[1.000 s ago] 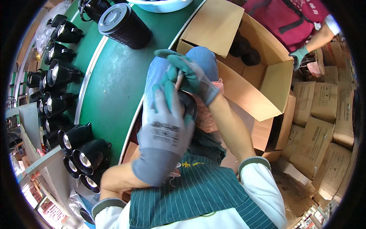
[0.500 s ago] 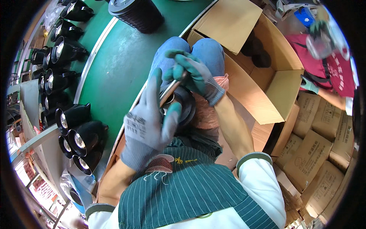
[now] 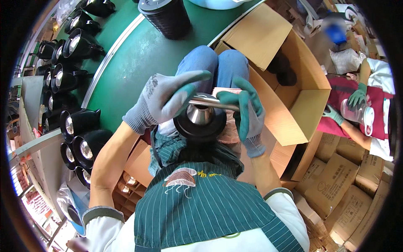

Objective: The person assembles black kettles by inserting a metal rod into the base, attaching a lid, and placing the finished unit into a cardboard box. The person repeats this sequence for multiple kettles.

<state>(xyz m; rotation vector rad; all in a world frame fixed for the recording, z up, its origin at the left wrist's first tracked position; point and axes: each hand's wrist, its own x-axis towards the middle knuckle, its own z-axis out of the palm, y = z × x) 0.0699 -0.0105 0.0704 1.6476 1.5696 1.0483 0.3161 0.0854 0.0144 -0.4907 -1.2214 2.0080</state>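
A shiny metal bar [image 3: 214,103] lies crosswise over the metal neck [image 3: 200,114] of a round black part [image 3: 187,128] in my lap. My left hand [image 3: 166,96], in a grey and green glove, pinches the bar's left end, its index finger stretched out above. Around the right end are the bent fingers of my right hand [image 3: 249,119], gloved the same way. The bar hides part of the neck's opening, and what holds the black part from below is out of sight.
Several black jugs [image 3: 86,145] with shiny insides stand at left beyond the green table [image 3: 121,84]. A stack of black lids [image 3: 168,21] stands on it. An open cardboard box [image 3: 312,109] is at my right. Another person's gloved hand [image 3: 357,95] holds a clear container at far right.
My hands have moved apart, and the bar has swung from a steep slant to nearly level across the black part. The other person's container has come lower.
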